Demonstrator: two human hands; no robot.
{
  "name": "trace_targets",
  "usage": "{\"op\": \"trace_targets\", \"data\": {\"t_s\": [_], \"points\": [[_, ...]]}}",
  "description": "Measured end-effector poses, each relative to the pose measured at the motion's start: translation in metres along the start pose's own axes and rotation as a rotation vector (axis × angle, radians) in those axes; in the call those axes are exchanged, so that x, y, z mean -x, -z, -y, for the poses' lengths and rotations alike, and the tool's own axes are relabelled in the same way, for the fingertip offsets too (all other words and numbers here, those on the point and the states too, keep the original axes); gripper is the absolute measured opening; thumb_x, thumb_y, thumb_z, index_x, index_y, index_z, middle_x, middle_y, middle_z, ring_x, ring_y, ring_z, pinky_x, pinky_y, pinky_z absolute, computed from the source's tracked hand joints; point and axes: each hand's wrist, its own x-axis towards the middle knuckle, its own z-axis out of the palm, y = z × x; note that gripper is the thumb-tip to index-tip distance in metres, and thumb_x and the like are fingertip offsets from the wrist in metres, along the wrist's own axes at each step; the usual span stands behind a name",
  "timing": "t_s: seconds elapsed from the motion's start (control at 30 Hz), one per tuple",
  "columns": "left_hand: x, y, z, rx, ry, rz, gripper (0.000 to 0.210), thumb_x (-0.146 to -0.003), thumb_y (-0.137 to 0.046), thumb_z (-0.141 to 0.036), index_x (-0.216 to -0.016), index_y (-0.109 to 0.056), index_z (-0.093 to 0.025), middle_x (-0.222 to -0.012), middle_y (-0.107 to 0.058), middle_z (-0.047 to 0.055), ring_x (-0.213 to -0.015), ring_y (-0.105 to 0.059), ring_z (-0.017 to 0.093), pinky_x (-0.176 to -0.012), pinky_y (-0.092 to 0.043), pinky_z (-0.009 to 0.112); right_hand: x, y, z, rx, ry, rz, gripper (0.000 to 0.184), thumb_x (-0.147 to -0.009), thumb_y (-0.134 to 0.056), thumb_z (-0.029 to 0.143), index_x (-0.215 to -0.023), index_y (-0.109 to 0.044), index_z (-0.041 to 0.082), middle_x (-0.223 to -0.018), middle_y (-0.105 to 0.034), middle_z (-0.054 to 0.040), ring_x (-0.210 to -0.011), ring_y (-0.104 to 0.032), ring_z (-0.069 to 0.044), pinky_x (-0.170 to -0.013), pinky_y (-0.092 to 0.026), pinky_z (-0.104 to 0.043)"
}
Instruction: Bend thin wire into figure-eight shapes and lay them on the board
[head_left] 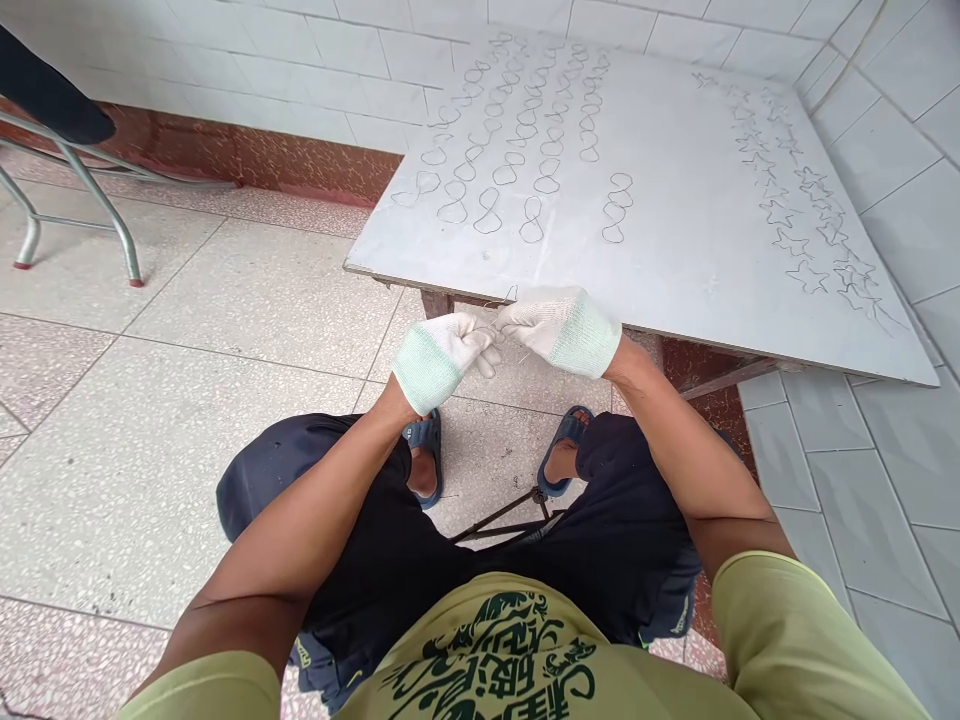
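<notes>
Both of my hands wear white knit gloves with pale green cuffs and meet in front of the table's near edge. My left hand (457, 345) has its fingers pinched on a thin wire (513, 293). My right hand (551, 320) closes on the same wire from the other side, fingertips almost touching the left ones. Short bits of wire stick out above and below the fingers; its full shape is hidden by the gloves. Beyond the hands, looped wire figures (532, 220) lie in rows on the white board (675, 220).
Star-shaped wire pieces (808, 277) lie along the board's right side, near the tiled wall (900, 190). A metal-legged stool (97, 200) stands at far left on the speckled floor (225, 300). Dark thin legs of a stand (517, 515) show between my feet.
</notes>
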Motion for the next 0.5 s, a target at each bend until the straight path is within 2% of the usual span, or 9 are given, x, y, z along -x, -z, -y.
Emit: {"op": "trace_targets", "data": {"t_s": [0.1,0.2,0.3,0.4,0.43,0.47,0.5], "points": [[0.0,-0.001,0.001,0.08,-0.02,0.016,0.032,-0.091,-0.075,-0.05,-0.083,-0.068,-0.02,-0.076,-0.083,0.01,-0.057,-0.074,0.018,-0.058,-0.053,0.031,-0.002,0.002,0.001,-0.056,-0.005,0.026,0.031,-0.111,-0.052,0.028,-0.098,-0.079,0.018,-0.098,-0.08,-0.0039,-0.093,-0.068,-0.019,-0.085,-0.047,-0.031],[-0.001,-0.001,-0.001,0.092,-0.003,0.0,0.029,-0.09,-0.073,-0.046,-0.083,-0.068,-0.019,-0.075,-0.082,0.009,-0.056,-0.072,0.017,-0.058,-0.053,0.03,0.0,0.01,0.017,-0.042,-0.048,-0.012,0.03,-0.11,-0.055,0.029,-0.1,-0.082,0.019,-0.102,-0.082,-0.0037,-0.095,-0.07,-0.019,-0.087,-0.048,-0.031],[-0.001,0.003,-0.005,0.075,0.013,-0.003,0.027,-0.092,-0.072,-0.043,-0.082,-0.07,-0.018,-0.072,-0.079,0.007,-0.057,-0.072,0.017,-0.059,-0.054,0.03,0.009,0.025,0.04,0.018,-0.14,-0.179,0.031,-0.11,-0.061,0.037,-0.096,-0.083,0.02,-0.095,-0.081,-0.0023,-0.092,-0.072,-0.019,-0.087,-0.049,-0.032],[-0.002,0.008,-0.005,0.098,0.004,0.06,0.03,-0.092,-0.073,-0.044,-0.076,-0.067,-0.02,-0.066,-0.076,0.006,-0.056,-0.072,0.018,-0.059,-0.054,0.03,0.017,0.041,0.056,0.071,-0.308,-0.519,0.039,-0.109,-0.064,0.049,-0.092,-0.082,0.019,-0.089,-0.078,-0.0044,-0.089,-0.071,-0.021,-0.082,-0.051,-0.034],[-0.003,0.009,-0.005,0.102,-0.001,0.087,0.031,-0.092,-0.074,-0.045,-0.076,-0.067,-0.02,-0.064,-0.075,0.006,-0.055,-0.071,0.018,-0.06,-0.055,0.031,0.018,0.045,0.058,0.071,-0.331,-0.577,0.037,-0.107,-0.068,0.05,-0.094,-0.083,0.019,-0.092,-0.079,-0.0048,-0.09,-0.071,-0.022,-0.083,-0.052,-0.034],[-0.003,0.01,-0.005,0.102,-0.007,0.11,0.031,-0.092,-0.075,-0.046,-0.077,-0.067,-0.02,-0.063,-0.074,0.005,-0.055,-0.071,0.018,-0.06,-0.055,0.031,0.018,0.047,0.059,0.055,-0.338,-0.577,0.033,-0.104,-0.072,0.05,-0.096,-0.084,0.019,-0.095,-0.08,-0.0048,-0.092,-0.072,-0.022,-0.084,-0.052,-0.034],[-0.002,0.011,-0.005,0.098,-0.01,0.132,0.03,-0.092,-0.075,-0.047,-0.079,-0.068,-0.02,-0.062,-0.074,0.005,-0.055,-0.071,0.018,-0.061,-0.056,0.031,0.016,0.048,0.058,0.022,-0.333,-0.508,0.03,-0.1,-0.077,0.048,-0.097,-0.085,0.02,-0.096,-0.081,-0.0043,-0.092,-0.072,-0.021,-0.084,-0.053,-0.034]]}}
